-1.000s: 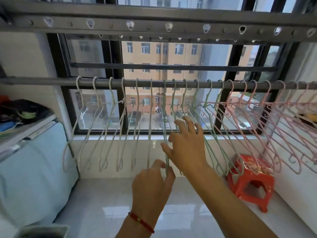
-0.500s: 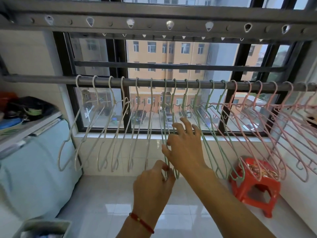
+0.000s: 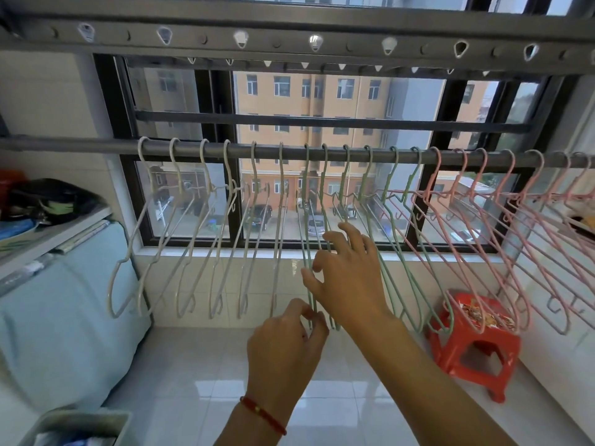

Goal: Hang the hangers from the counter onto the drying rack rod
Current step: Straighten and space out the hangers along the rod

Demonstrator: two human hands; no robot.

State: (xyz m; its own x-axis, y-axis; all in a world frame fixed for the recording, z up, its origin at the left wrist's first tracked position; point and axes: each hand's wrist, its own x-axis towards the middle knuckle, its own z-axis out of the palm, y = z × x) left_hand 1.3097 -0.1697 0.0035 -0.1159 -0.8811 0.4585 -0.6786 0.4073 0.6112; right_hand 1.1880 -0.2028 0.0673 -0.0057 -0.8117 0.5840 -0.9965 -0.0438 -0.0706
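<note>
A grey drying rack rod (image 3: 96, 145) runs across the window. Along it hang several white hangers (image 3: 180, 239) on the left, several green hangers (image 3: 396, 252) in the middle and several pink hangers (image 3: 502, 239) on the right. My left hand (image 3: 286, 346) pinches the lower end of a green hanger (image 3: 307, 252) that hangs from the rod. My right hand (image 3: 347, 272) rests with spread fingers on the neighbouring green hangers, its thumb against that same one.
A red plastic stool (image 3: 473, 342) stands on the tiled floor at the right. At the left a counter (image 3: 58, 230) holds dark clutter over a light blue cover (image 3: 58, 317). A grey bin (image 3: 77, 426) sits at the bottom left. A perforated upper rack bar (image 3: 289, 43) runs overhead.
The white hangers on the left have swung a little. My hands stay on the green hangers, with the right hand's fingers spread wider.
</note>
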